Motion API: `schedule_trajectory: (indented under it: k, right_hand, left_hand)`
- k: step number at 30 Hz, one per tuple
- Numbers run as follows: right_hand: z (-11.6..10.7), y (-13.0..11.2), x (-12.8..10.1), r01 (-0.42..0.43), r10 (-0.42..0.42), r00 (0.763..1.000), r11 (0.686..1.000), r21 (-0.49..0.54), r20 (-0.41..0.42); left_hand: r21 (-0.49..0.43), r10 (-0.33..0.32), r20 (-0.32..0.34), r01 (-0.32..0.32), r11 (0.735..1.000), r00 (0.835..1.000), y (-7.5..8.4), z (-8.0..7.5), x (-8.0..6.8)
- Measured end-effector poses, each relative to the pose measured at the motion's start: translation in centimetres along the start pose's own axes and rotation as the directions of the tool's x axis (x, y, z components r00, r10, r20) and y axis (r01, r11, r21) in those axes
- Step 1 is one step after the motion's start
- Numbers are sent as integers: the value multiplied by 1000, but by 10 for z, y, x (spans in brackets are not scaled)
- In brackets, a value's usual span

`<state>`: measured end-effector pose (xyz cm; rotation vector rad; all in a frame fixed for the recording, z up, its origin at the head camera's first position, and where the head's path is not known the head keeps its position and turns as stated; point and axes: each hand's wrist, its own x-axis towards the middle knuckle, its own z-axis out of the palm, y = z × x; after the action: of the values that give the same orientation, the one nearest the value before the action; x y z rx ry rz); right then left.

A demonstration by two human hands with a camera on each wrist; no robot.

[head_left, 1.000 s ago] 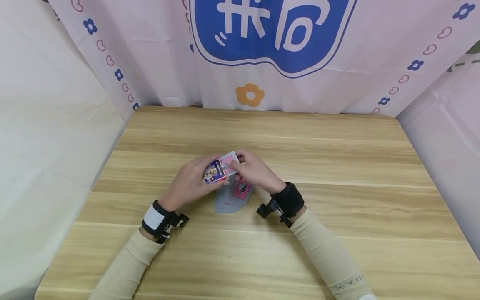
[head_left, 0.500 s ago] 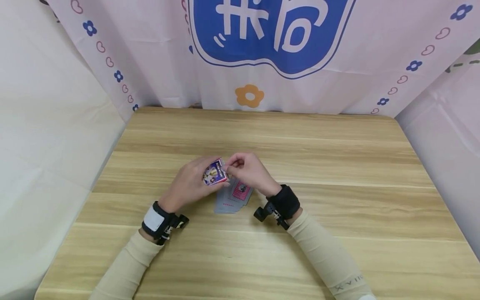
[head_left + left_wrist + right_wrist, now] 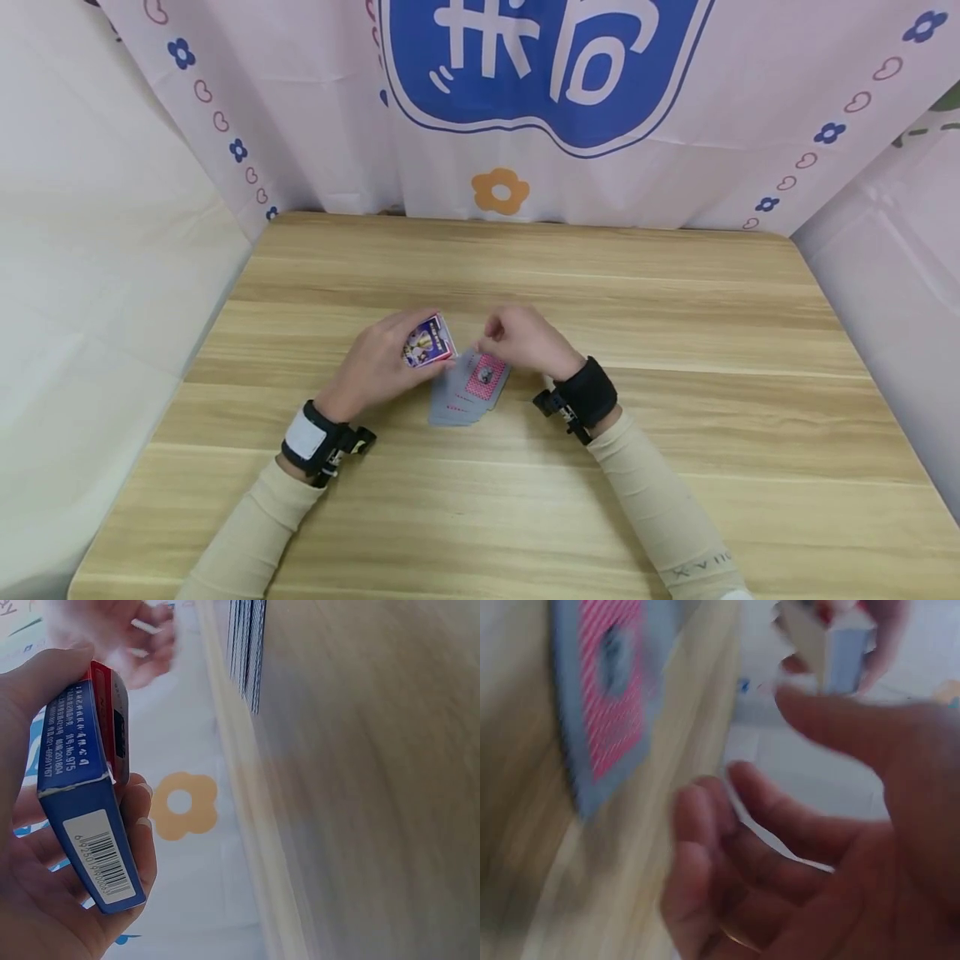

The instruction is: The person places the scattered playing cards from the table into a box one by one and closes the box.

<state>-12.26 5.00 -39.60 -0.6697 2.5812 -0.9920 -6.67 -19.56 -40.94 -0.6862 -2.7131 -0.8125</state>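
In the head view my left hand [image 3: 372, 367] grips a small purple and red playing-card box [image 3: 427, 342] tilted above the table. Up close in the left wrist view, the box [image 3: 94, 840] shows a blue side and a barcode, with my thumb and fingers around it. A loose, uneven pile of playing cards [image 3: 486, 379] lies under and between the hands, a red-patterned back on top. My right hand [image 3: 528, 340] is just above the pile, apart from the box. Its fingers [image 3: 769, 859] are loosely bent in the right wrist view, and nothing shows in them.
The wood-grain table [image 3: 675, 333] extends around both hands. A white cloth [image 3: 337, 125] with a blue emblem hangs along its back edge, and pale cloth [image 3: 97, 292] covers the left side. Each wrist carries a strapped camera.
Cards sticking out of the box's end a second ago went out of sight as my right hand came to it. That hand has since moved right, away from the box. My left hand stays put.
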Motion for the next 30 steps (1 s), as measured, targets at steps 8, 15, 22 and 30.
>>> schedule_trajectory:
  k: [8, 15, 22, 30]
  right_hand:
    - [9, 3, -1, -44, 90, 987, 948, -316, 130]
    - [13, 4, -1, -61, 109, 986, 940, -336, 124]
    - [6, 5, 1, -59, 104, 982, 963, -265, 157]
    - [-6, 5, -1, -21, 13, 980, 999, 38, 199]
  left_hand:
    - [-3, -7, 8, 7, 1000, 1000, -1, 1, -1]
    - [-6, -3, 6, 4, 1000, 1000, -2, 1, -1]
    - [-11, 5, 7, -5, 1000, 1000, -2, 2, 0]
    - [-14, 9, 12, -9, 1000, 1000, -2, 3, 1]
